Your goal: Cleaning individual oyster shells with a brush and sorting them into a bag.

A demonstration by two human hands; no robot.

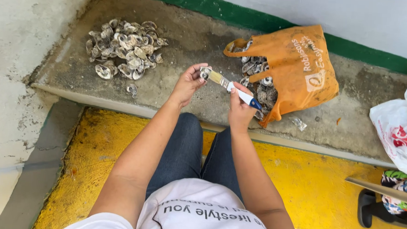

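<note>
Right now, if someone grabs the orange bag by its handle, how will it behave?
The orange bag looks like soft fabric, slumped flat, so it will probably sag and fold. Its mouth lies open with shells spilling out, so some would likely drop. Packed with shells, it is probably heavy for its size.

Orange bag (pixel 299 63), white bag (pixel 400 127) right

1. Grey concrete step (pixel 203 31), stained and rough.
2. Heaped at left: shell pile (pixel 123 47).
3. Lying at right: orange bag (pixel 294 68), spilling shells.
4. At far right: white bag (pixel 402 127).
</note>
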